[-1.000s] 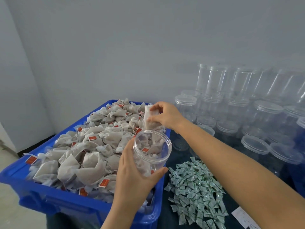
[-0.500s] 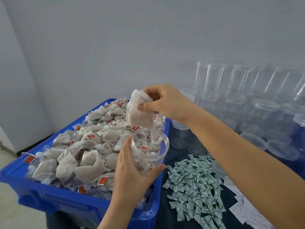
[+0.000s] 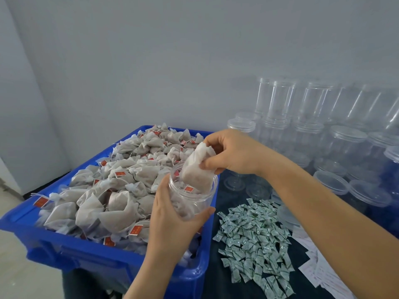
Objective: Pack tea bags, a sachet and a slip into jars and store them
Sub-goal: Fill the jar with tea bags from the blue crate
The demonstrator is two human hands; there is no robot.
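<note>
Closest to me, white paper slips [image 3: 321,270] run off the bottom right edge, beside a heap of small green and white sachets [image 3: 254,236] on the dark counter [image 3: 216,283]. The left hand [image 3: 172,221] has its fingers wrapped round a clear jar [image 3: 192,197], tipped and held over the near right corner of the blue bin [image 3: 90,255]. The right hand [image 3: 235,152] pinches a tea bag [image 3: 196,171] whose bottom end is already inside the jar's mouth. More bags sit in the jar, but I cannot count them. The bin is heaped with tea bags [image 3: 112,190] up to its rim. Farther back, clear empty jars [image 3: 313,130] crowd against the wall [image 3: 172,61], blurry and cut off at right.
</note>
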